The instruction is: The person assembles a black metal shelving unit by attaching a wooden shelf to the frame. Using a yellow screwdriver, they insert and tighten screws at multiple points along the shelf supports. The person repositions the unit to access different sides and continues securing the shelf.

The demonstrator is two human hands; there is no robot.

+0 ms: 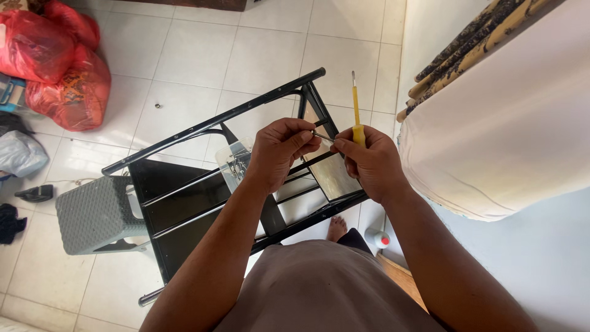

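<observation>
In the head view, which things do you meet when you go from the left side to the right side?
Red bags → grey stool → black metal frame → left hand → right hand holding a yellow screwdriver → white cloth.

A yellow-handled screwdriver is held upright in the right hand, its thin metal shaft pointed away from the body. A small silver screw is pinched between the fingertips of both hands, the left hand closed on its other end. Both are held above a black metal frame lying on the tiled floor.
</observation>
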